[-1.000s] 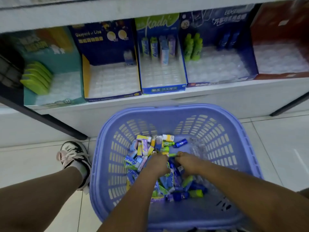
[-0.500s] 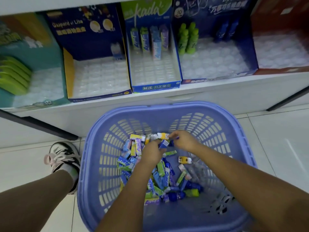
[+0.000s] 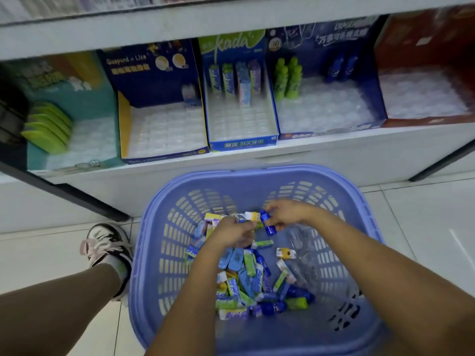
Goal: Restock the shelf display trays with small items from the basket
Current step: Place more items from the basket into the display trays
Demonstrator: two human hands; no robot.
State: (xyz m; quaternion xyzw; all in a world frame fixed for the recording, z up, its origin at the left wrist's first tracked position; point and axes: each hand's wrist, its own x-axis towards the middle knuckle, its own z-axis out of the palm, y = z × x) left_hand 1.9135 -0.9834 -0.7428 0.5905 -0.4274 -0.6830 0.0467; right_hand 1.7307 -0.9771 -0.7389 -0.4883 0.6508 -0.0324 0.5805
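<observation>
Sneaker [image 3: 108, 244]: low-cut, white with black panels, pale pink laces.
Sock [image 3: 120, 265]: grey-green, showing above the sneaker collar.
Left leg [image 3: 64, 299]: bare above the sock.
Left hand [image 3: 231, 235], right hand [image 3: 285, 214]: bare, as are both forearms.

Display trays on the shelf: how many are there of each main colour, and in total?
Teal display tray: 1
Blue display trays: 3
Red display tray: 1
Total: 5
</observation>
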